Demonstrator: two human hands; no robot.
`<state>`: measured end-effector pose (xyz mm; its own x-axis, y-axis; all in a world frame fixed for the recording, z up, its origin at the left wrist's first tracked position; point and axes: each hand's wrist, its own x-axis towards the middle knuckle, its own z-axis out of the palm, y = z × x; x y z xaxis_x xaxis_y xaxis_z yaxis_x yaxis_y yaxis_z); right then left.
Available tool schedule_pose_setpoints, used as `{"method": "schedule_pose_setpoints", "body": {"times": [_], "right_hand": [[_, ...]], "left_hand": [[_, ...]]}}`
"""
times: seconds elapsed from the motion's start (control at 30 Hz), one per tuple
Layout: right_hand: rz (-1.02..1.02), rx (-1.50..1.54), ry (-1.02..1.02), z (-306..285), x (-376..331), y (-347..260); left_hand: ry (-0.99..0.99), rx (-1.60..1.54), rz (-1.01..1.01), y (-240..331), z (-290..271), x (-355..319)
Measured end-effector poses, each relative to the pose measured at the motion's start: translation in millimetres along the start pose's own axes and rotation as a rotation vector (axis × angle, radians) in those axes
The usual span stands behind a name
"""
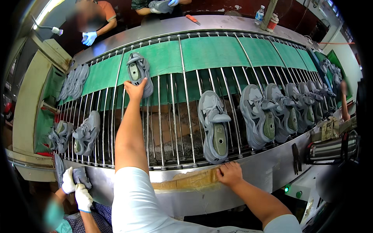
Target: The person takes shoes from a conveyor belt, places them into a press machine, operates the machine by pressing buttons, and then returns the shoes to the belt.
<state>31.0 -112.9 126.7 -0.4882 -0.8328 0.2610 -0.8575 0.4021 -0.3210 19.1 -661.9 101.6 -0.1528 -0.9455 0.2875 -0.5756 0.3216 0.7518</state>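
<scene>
White sleeve (134, 194), left arm outstretched; one grey shoe (134, 73) in grasp.
Left hand (136, 90): pinching the shoe's near end, thumb on its right; shoe just beyond, over green sheeting (165, 58); arm nearly straight across metal bars (173, 116). Right hand (230, 173): elbow bent, fingers curled on taped edge (186, 179), no shoe held; laced shoe (214, 128) just beyond it. Step, as judged: positioning the grasped shoe; any further move appears to call for a firm pinch and bar clearance.

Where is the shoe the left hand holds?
In the head view, the grey shoe is left of centre, heel end in the left hand, over the near edge of the green strip.
</scene>
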Motion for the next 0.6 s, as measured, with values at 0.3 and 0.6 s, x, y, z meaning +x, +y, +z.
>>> {"method": "schedule_pose_setpoints", "body": {"times": [0.3,0.6], "right_hand": [[-0.021,0.027,0.055,2,-7,-3],[0.012,0.059,0.146,2,-9,-1]], "left_hand": [[-0.052,-0.377,-0.16,21,-13,11],[-0.408,-1.273,-0.591,51,-175,-131]]}}
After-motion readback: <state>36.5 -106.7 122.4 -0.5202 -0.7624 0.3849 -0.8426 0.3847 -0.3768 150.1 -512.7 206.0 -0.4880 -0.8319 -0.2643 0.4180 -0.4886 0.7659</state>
